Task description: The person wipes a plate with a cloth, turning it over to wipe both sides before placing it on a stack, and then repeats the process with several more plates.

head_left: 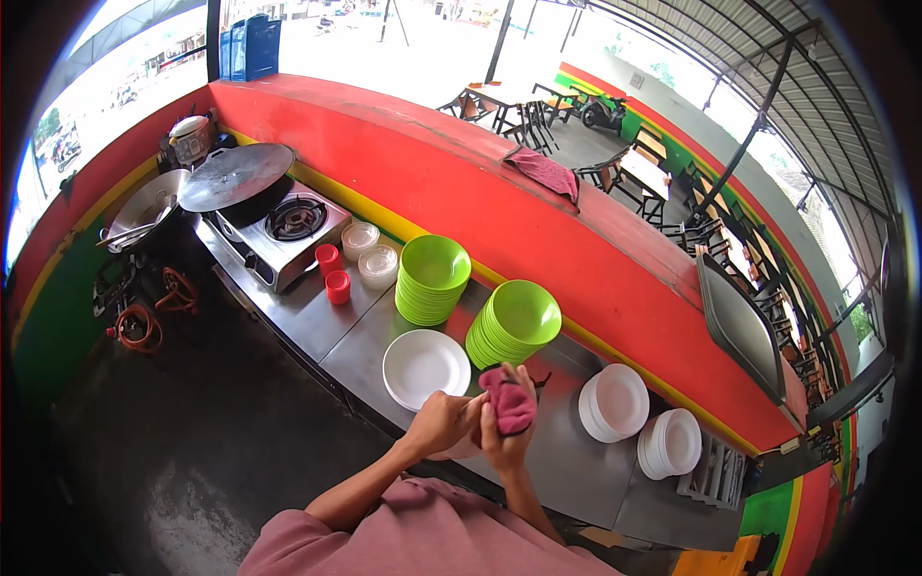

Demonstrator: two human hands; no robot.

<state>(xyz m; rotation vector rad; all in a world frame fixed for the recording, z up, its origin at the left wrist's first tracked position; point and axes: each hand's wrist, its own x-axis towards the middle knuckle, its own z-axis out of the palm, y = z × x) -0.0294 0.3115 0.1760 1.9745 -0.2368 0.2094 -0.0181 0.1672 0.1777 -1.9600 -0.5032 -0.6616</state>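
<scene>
My right hand (507, 437) is raised over the counter's front edge, fingers closed on a bunched dark pink cloth (511, 401). My left hand (444, 422) is right beside it, fingers closed near the cloth; what they grip is hidden. A pale shape shows partly between the wrists, too covered to name. Just beyond my left hand lies a stack of white plates (425, 370). Behind the cloth stands a stack of green bowls (519, 312), with another stack of green bowls (432, 264) to its left.
A gas stove (288, 226) with a wok lid (236, 178) stands far left, near red cups (337, 287) and clear tubs (377, 266). White bowl stacks (615, 403) sit right on the steel counter (365, 350). A red wall (403, 158) runs behind, with another cloth (543, 175) on top.
</scene>
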